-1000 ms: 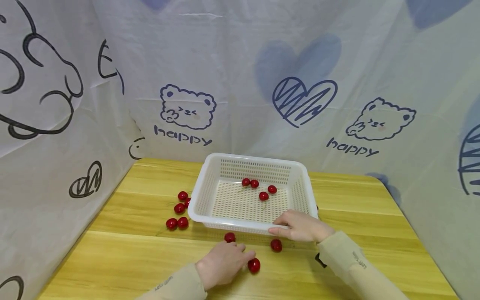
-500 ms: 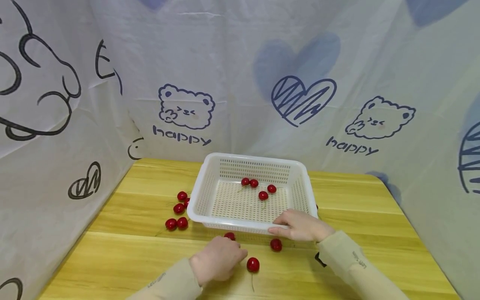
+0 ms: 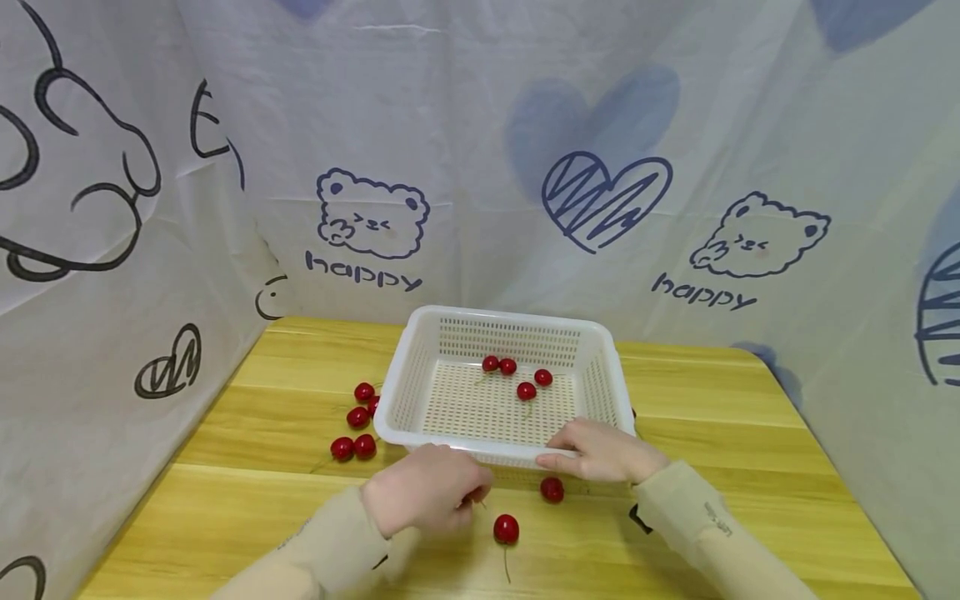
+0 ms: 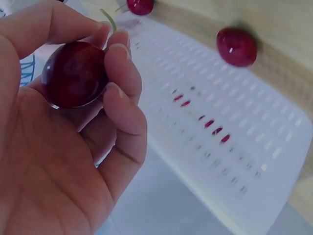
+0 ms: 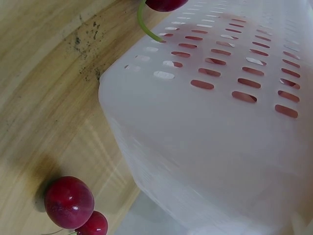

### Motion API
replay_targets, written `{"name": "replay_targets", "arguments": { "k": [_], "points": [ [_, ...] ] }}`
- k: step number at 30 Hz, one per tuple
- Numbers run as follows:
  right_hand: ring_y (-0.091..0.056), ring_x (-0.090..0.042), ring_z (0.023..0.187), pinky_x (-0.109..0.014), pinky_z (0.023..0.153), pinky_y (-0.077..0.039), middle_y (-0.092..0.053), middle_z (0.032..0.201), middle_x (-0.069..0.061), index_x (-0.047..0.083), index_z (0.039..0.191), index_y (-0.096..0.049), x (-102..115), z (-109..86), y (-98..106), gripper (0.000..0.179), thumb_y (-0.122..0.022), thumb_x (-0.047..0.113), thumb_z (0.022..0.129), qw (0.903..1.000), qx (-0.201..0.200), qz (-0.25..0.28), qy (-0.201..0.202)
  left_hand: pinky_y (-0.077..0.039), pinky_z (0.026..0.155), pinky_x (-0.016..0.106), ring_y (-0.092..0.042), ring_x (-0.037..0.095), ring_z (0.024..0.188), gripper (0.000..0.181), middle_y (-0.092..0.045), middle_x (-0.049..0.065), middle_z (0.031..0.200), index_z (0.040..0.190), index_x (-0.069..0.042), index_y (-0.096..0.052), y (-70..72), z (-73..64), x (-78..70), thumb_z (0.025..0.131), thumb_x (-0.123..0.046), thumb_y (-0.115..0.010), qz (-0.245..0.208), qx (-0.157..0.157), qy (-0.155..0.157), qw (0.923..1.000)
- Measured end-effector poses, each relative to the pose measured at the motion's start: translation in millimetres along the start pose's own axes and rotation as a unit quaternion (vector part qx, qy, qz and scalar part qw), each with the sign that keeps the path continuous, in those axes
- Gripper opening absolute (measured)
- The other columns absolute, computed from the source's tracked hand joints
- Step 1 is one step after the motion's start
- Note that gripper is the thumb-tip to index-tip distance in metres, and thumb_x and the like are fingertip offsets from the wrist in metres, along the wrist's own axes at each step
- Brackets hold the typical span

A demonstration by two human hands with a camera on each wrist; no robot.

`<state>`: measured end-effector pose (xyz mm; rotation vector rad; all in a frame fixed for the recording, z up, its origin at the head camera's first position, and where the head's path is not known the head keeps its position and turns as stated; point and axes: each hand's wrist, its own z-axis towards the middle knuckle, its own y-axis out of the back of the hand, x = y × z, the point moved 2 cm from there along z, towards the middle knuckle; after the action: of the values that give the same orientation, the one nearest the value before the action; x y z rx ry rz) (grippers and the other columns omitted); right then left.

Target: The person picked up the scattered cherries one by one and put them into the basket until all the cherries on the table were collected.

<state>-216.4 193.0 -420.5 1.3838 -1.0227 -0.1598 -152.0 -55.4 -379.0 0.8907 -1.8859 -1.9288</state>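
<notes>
In the head view my left hand [image 3: 423,492] is at the near side of a white slotted plastic basket [image 3: 401,367]. The left wrist view shows its fingers curled round a dark red cherry [image 4: 73,73], whose green stem sticks up past the fingertips. My right hand [image 3: 603,452] grips the basket's near rim towards the right corner. Inside the basket lie several red cherries [image 3: 527,391]. On the table in front, one cherry [image 3: 506,529] lies with its stem pointing towards me. Another cherry [image 3: 552,489] is close to the basket, below my right hand.
Several more cherries [image 3: 357,417] lie on the wooden table [image 3: 247,467] left of the basket. Beyond the right wall are two cherries [image 5: 69,202], mostly hidden in the head view. A printed cloth [image 3: 480,150] hangs behind the table and along its sides.
My left hand has moved away from the front cherry, slightly left and up, and has picked up the cherry that lay by the basket's near wall. My right hand and the basket stay put.
</notes>
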Motion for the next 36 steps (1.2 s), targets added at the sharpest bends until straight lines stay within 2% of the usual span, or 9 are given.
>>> {"name": "replay_targets", "arguments": {
  "k": [6, 10, 15, 22, 28, 31, 36],
  "points": [
    [-0.035, 0.003, 0.050, -0.017, 0.052, -0.036, -0.047, 0.057, 0.017, 0.012, 0.080, -0.074, 0, 0.4, -1, 0.047, -0.053, 0.049, 0.101, 0.9999, 0.000, 0.012, -0.002, -0.038, 0.058, 0.021, -0.042, 0.005, 0.059, 0.020, -0.046, -0.011, 0.063, 0.072, -0.020, -0.055, 21.1, 8.3, 9.9, 0.080, -0.008, -0.069, -0.002, -0.001, 0.010, 0.9999],
    [-0.033, 0.003, 0.049, -0.016, 0.050, -0.033, -0.045, 0.055, 0.017, 0.010, 0.076, -0.072, -2, 0.4, 0, 0.051, -0.054, 0.050, 0.101, 0.9998, 0.001, 0.016, -0.006, -0.040, 0.060, 0.023, -0.044, 0.008, 0.061, 0.021, -0.048, -0.010, 0.064, 0.072, -0.018, -0.054, 37.9, 17.9, 16.6, 0.082, -0.009, -0.071, 0.012, -0.013, 0.020, 0.9996],
    [-0.030, 0.002, 0.049, -0.016, 0.050, -0.029, -0.041, 0.054, 0.017, 0.007, 0.070, -0.070, -2, -0.6, -1, 0.055, -0.054, 0.051, 0.100, 0.9997, 0.001, 0.023, -0.010, -0.040, 0.061, 0.024, -0.045, 0.009, 0.063, 0.022, -0.048, -0.009, 0.064, 0.070, -0.018, -0.053, 56.0, 32.1, 26.4, 0.083, -0.008, -0.068, 0.044, -0.030, 0.034, 0.9980],
    [-0.029, 0.002, 0.047, -0.017, 0.048, -0.027, -0.040, 0.053, 0.017, 0.007, 0.068, -0.069, -3, -2.7, -1, 0.056, -0.055, 0.051, 0.100, 0.9996, -0.010, 0.022, -0.016, -0.039, 0.060, 0.022, -0.047, 0.010, 0.062, 0.019, -0.053, -0.005, 0.066, 0.074, -0.016, -0.055, 77.7, 56.3, 42.6, 0.086, -0.007, -0.068, 0.036, -0.033, 0.044, 0.9978],
    [-0.030, 0.001, 0.047, -0.017, 0.048, -0.029, -0.042, 0.053, 0.017, 0.009, 0.070, -0.072, -4, -4.1, -1, 0.055, -0.055, 0.052, 0.099, 0.9994, -0.011, 0.026, -0.021, -0.040, 0.061, 0.023, -0.049, 0.010, 0.063, 0.015, -0.056, -0.004, 0.068, 0.077, -0.016, -0.058, 81.8, 69.3, 55.7, 0.088, -0.011, -0.067, 0.047, -0.044, 0.048, 0.9968],
    [-0.029, 0.002, 0.047, -0.017, 0.048, -0.028, -0.040, 0.052, 0.017, 0.008, 0.068, -0.071, -3, -5.3, -2, 0.056, -0.055, 0.052, 0.099, 0.9994, -0.006, 0.029, -0.017, -0.042, 0.063, 0.023, -0.050, 0.011, 0.065, 0.014, -0.058, -0.004, 0.070, 0.077, -0.015, -0.060, 79.8, 71.8, 62.0, 0.088, -0.010, -0.067, 0.048, -0.049, 0.048, 0.9965],
    [-0.026, 0.002, 0.046, -0.016, 0.048, -0.026, -0.038, 0.051, 0.017, 0.007, 0.068, -0.070, 1, -7.2, -1, 0.055, -0.056, 0.050, 0.100, 0.9995, 0.001, 0.033, -0.004, -0.042, 0.063, 0.023, -0.050, 0.011, 0.065, 0.014, -0.058, -0.004, 0.071, 0.078, -0.016, -0.058, 76.6, 72.9, 72.7, 0.088, -0.010, -0.067, 0.050, -0.045, 0.068, 0.9954]
  ]
}}
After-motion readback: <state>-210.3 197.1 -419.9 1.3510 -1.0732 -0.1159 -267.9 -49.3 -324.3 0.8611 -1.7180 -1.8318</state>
